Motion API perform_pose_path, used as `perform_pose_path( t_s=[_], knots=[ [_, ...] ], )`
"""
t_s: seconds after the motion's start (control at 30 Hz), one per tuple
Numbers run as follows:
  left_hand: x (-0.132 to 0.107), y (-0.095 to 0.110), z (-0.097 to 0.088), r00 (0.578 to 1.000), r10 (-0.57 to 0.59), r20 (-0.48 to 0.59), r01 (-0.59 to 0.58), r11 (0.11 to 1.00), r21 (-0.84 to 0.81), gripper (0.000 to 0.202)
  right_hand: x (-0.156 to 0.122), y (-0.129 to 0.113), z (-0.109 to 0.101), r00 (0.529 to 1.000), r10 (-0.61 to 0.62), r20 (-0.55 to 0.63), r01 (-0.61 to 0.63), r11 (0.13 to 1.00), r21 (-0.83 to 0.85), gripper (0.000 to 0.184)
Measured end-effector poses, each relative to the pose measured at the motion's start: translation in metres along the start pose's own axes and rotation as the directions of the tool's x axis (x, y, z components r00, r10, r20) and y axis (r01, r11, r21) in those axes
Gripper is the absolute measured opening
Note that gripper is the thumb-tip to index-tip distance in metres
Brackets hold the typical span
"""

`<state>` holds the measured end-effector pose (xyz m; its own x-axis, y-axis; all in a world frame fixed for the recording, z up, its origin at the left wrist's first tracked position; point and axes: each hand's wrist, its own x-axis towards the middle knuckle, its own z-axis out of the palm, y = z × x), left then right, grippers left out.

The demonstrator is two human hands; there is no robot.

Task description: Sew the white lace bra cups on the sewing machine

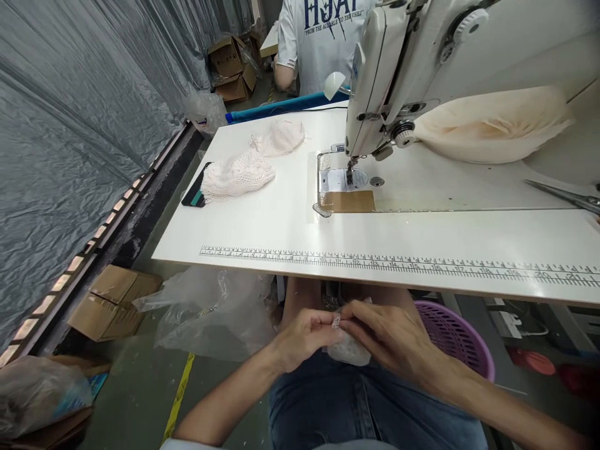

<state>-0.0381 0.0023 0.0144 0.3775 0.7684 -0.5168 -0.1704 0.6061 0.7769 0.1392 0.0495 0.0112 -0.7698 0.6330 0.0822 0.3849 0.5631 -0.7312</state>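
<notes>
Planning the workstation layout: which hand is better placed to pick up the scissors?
Likely the right hand: the scissors lie at the table's right edge, its side; the left hand could hold the lace piece.

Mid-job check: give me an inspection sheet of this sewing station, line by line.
Surface: white table with a ruler printed along its near edge; sewing machine stands on it.
Job's things: small white lace piece held over the lap, below the table edge.
Clutter: near lace heap lying partly over a dark flat item; far lace heap; beige fabric under the machine arm; scissors at right.
Grippers: left hand and right hand both pinch the small white lace piece.
Cables: thin black cable along the far edge.
Surroundings: purple basket, plastic bag, cardboard boxes, grey sheeting, another person beyond the table.
</notes>
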Motion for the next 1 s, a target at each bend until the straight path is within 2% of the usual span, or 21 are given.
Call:
perform_pose_path(
  t_s=[0.13,0.3,0.4,0.53,0.63,0.8,0.87,0.93,1.0],
  knots=[
    [0.001,-0.005,0.003,0.997,0.063,-0.054,-0.06,0.996,0.067,0.047,0.001,0.0,0.003,0.999,-0.022,-0.027,0.019,0.994,-0.111,0.026],
    [0.001,-0.01,-0.001,0.999,0.015,-0.039,-0.015,1.0,0.001,0.049,-0.007,0.016,0.005,1.0,0.006,-0.026,-0.011,0.983,-0.184,0.024],
    [-0.002,-0.009,-0.007,0.998,-0.041,-0.039,0.041,0.999,-0.005,0.048,-0.016,0.024,-0.001,0.997,0.08,0.012,-0.078,0.99,-0.114,0.024],
    [-0.005,-0.007,-0.013,0.994,-0.102,-0.039,0.104,0.993,0.051,0.045,-0.024,0.021,-0.01,0.988,0.133,0.079,-0.134,0.991,0.009,0.023],
    [-0.007,-0.008,-0.015,0.993,-0.115,-0.028,0.116,0.99,0.077,0.047,-0.026,0.018,-0.01,0.984,0.127,0.122,-0.137,0.987,0.083,0.026],
    [-0.012,-0.008,-0.019,0.993,-0.113,-0.022,0.115,0.982,0.153,0.049,-0.024,0.023,-0.005,0.994,0.085,0.072,-0.094,0.985,0.142,0.025],
    [-0.013,-0.007,-0.02,0.993,-0.112,-0.029,0.116,0.975,0.189,0.048,-0.023,0.023,-0.006,0.993,0.068,0.097,-0.083,0.983,0.163,0.028],
    [-0.013,-0.007,-0.019,0.993,-0.115,-0.021,0.116,0.967,0.228,0.048,-0.018,0.021,-0.01,0.983,0.049,0.178,-0.085,0.976,0.202,0.041],
    [-0.012,-0.006,-0.018,0.993,-0.117,0.002,0.112,0.958,0.265,0.047,-0.011,0.018,-0.013,0.951,0.028,0.308,-0.111,0.96,0.255,0.06]
  ],
)
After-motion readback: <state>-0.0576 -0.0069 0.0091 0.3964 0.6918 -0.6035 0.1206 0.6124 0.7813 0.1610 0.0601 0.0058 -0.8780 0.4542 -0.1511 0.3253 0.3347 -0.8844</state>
